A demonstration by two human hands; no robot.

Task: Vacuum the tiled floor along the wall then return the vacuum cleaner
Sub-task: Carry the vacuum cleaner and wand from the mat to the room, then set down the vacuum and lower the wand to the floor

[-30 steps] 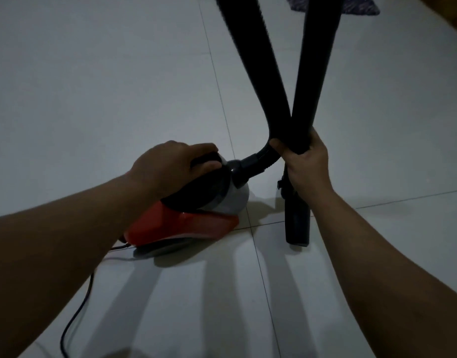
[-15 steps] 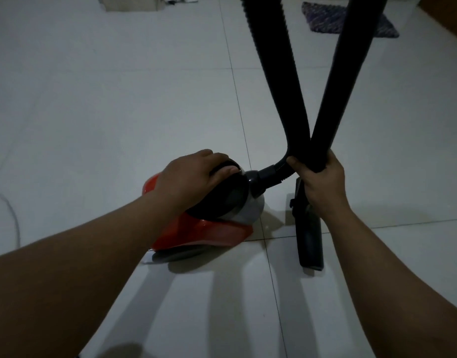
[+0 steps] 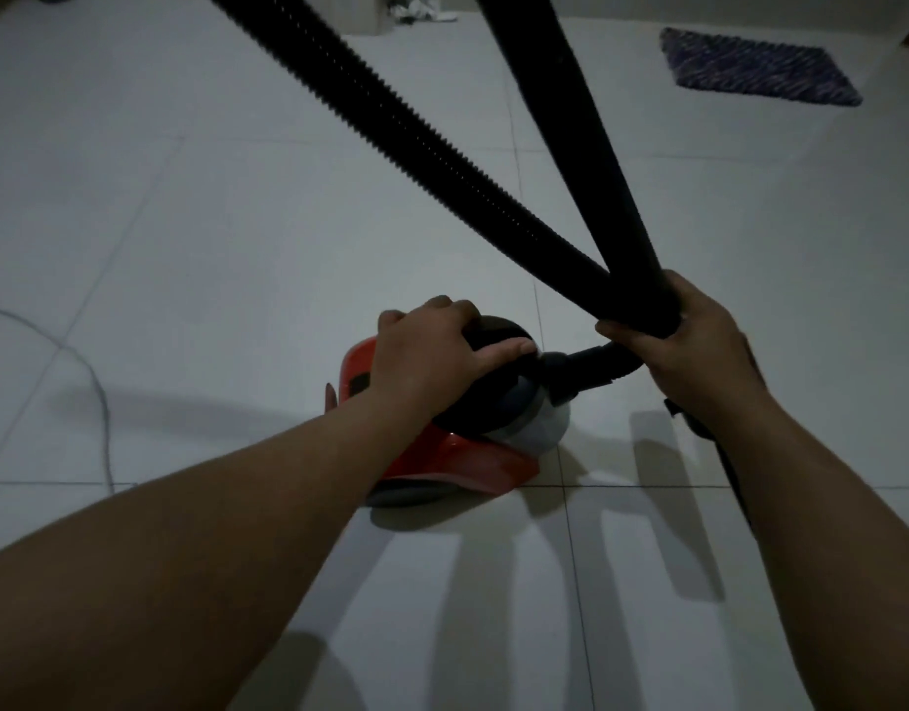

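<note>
So the vacuum cleaner [image 3: 442, 443] is sitting on the tiled floor [image 3: 237, 223] right at a corner where the grout lines cross, and the person's bent over it with both hands busy. Left hand [image 3: 432, 351] is wrapped over the black carry handle on top of the red-and-grey body, fingers curled round it, which to me looks like a grip for lifting or dragging the whole unit. Right hand [image 3: 699, 346] is closed around both the ribbed hose [image 3: 416, 136] and the rigid wand [image 3: 586, 146] at once, bunched together just where the hose plugs into the front of the body. Makes sense, since holding the two as one bundle stops the hose flopping around and the wand dragging while you carry the thing. Both tubes run up out of view, so I can't tell what the far ends are doing. There's a thin cord [image 3: 90, 382] looping on the floor off to the left, well apart, and a dark rug [image 3: 760, 69] further back. My guess is this is the putting-away part, not the cleaning part.
</note>
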